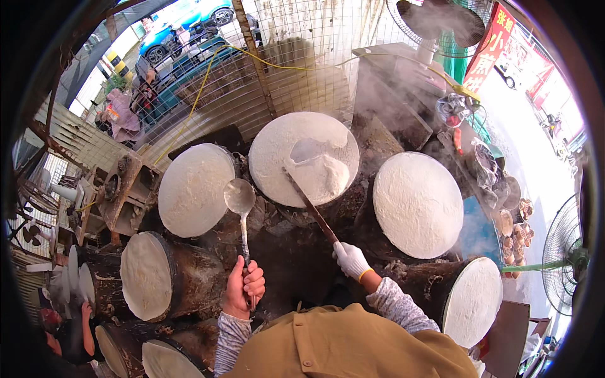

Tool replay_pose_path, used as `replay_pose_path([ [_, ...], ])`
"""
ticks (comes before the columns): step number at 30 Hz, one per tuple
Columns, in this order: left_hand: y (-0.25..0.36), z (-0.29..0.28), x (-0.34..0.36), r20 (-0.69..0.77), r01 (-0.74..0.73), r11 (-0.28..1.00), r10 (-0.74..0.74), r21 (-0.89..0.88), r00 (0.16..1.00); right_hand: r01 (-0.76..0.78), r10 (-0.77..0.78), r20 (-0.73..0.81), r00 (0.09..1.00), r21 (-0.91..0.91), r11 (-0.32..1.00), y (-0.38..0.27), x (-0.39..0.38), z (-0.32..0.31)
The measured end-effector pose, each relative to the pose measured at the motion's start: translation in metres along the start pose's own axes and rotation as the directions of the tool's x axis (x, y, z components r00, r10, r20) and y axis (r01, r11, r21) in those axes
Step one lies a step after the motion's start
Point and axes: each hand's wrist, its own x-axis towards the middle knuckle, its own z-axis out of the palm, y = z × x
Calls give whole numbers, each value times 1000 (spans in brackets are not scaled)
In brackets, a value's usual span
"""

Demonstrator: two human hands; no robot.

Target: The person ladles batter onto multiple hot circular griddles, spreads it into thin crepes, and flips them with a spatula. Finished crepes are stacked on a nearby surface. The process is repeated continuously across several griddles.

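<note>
My bare left hand [244, 288] is closed round the handle of a metal ladle [240, 196]. The ladle's bowl hangs by the edge of a round griddle [195, 189] coated with pale batter, left of centre. My right hand [353, 261], in a white glove, grips a long dark flat stick [312, 209]. Its far tip touches the pale layer on the middle griddle [274, 145]. On that griddle, a smooth wet patch [310, 150] and a thick mound of batter [329, 176] lie beyond the tip. Steam hangs over the far right.
More coated griddles stand round me on dark drum-like stoves: one at the right [417, 205], one at the lower right [474, 302], one at the left [146, 276]. Fans stand at the far right [441, 25] and right edge [564, 258]. Another person [72, 331] is at the lower left.
</note>
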Motion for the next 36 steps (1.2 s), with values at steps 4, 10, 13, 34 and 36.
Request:
replay_pose_path([
  [4, -5, 4, 10, 8, -16, 1000, 16, -14, 1000, 168, -233, -317, 919, -219, 961, 53, 39, -27],
  [10, -15, 9, 38, -7, 49, 997, -49, -59, 999, 102, -224, -454, 862, -277, 955, -46, 122, -44],
  [13, -17, 13, 41, -19, 39, 999, -39, -6, 999, 182, -393, -485, 781, -425, 887, -65, 72, -38],
  [34, -21, 14, 45, -42, 46, 994, -42, 98, 998, 301, -367, -531, 764, -211, 930, -70, 127, -91],
  [36, -21, 8, 44, -44, 60, 996, -57, 69, 997, 326, -366, -559, 744, -174, 929, -53, 114, -63],
])
